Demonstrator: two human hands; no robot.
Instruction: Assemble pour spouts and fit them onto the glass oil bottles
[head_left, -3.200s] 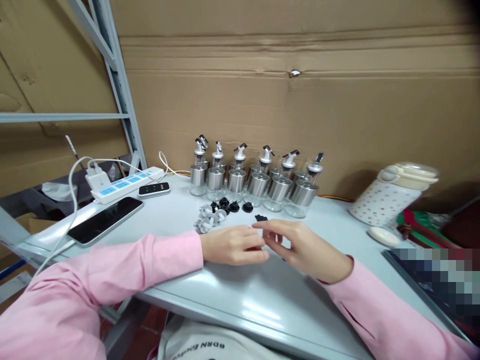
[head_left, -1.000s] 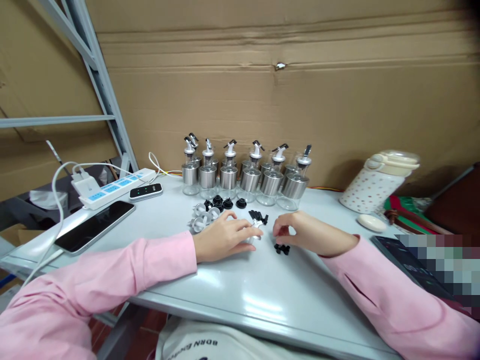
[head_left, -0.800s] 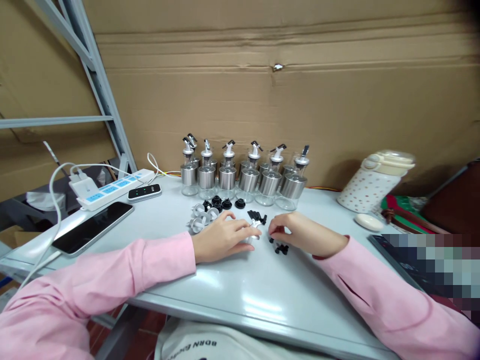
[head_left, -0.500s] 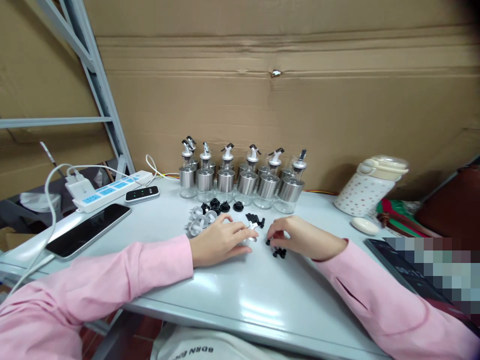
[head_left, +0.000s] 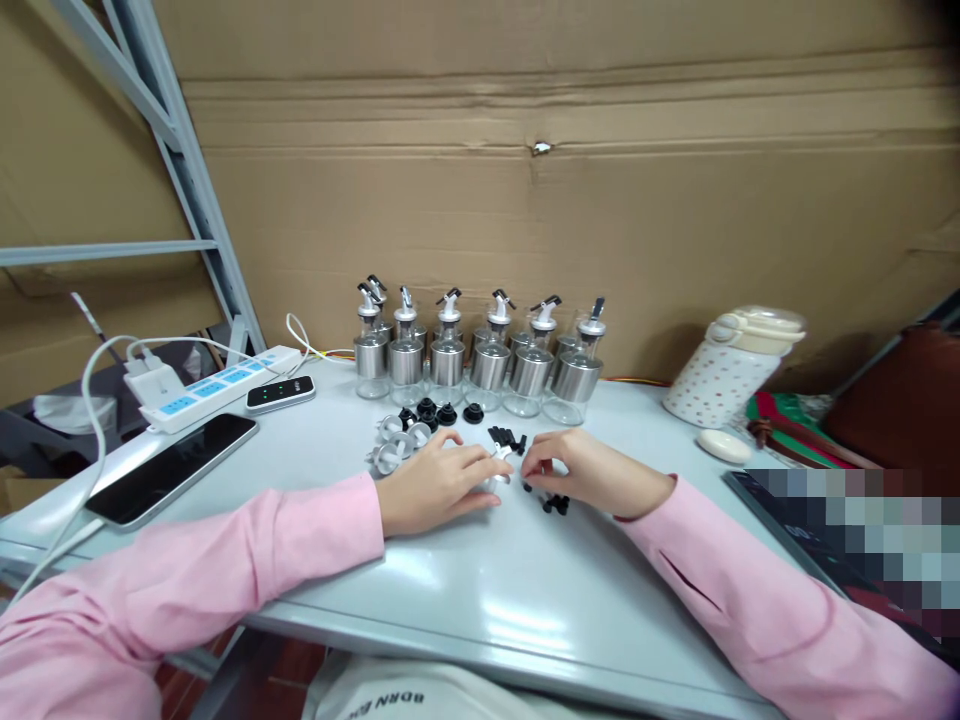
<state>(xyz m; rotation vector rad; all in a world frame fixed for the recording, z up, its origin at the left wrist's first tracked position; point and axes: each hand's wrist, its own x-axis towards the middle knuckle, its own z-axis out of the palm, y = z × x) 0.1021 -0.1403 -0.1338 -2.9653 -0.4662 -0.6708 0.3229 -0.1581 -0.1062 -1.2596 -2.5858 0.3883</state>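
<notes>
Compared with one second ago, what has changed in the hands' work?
The right hand moved left, nearer to the left hand, and now seems to pinch a small black part. The left hand still holds a white pourer spout; the glass bottles stayed put.

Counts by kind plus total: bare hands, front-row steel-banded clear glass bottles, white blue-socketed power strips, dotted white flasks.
Bare hands, left hand and right hand: 2
Front-row steel-banded clear glass bottles: 6
White blue-socketed power strip: 1
Dotted white flask: 1
Total: 10
</notes>
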